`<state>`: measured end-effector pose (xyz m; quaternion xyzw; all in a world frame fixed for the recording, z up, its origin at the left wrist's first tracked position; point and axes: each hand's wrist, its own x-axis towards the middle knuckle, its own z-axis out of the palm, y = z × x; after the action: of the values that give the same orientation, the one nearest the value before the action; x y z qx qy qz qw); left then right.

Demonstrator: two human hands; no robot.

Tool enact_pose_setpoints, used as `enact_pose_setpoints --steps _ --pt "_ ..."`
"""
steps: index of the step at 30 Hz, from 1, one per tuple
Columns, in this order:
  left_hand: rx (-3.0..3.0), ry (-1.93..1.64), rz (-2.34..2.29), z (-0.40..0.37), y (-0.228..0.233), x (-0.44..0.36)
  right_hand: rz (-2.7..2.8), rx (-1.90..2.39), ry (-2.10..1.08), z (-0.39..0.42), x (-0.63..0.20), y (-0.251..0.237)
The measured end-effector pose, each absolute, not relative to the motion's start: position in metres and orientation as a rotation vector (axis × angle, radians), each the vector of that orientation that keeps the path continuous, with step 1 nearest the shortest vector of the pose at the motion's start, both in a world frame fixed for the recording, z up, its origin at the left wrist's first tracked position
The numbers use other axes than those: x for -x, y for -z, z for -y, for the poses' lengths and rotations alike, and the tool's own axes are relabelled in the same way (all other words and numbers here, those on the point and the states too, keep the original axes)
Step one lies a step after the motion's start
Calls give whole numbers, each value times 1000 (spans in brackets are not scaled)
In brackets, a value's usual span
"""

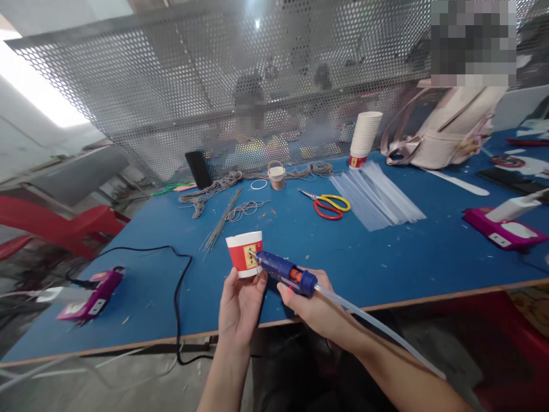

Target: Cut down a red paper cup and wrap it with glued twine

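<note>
One pair of scissors [319, 198]; left of it, one small basket [278, 182] and one smartphone [198, 170]; nearer than it, one glue gun [285, 268] and one printed paper cup [240, 257]; either side, two magenta power strips [100, 296]

And it's a hard white blaze at upper left, that window-like opening [40, 86] burnt clean out! Up top, a small lamp-like glint [257, 23] flares against the perforated screen [180, 97], with everything behind the mesh hazy and soft. Fairly even light across the blue tabletop [206, 309], deep shadow underneath. Out at the left edge, the red chair [64, 226] goes stretched and smeary! A pixelated patch [474, 43] sits upper right; the centre reads reasonably crisp.
</note>
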<state>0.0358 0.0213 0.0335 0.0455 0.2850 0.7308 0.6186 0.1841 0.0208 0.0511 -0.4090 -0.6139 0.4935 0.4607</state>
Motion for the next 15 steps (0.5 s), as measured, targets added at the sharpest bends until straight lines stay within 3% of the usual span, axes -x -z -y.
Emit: enact_pose_setpoints --steps 15 --pt "-427 -1937 -955 -16 -30 -40 1494 1054 -1172 -20 -187 -46"
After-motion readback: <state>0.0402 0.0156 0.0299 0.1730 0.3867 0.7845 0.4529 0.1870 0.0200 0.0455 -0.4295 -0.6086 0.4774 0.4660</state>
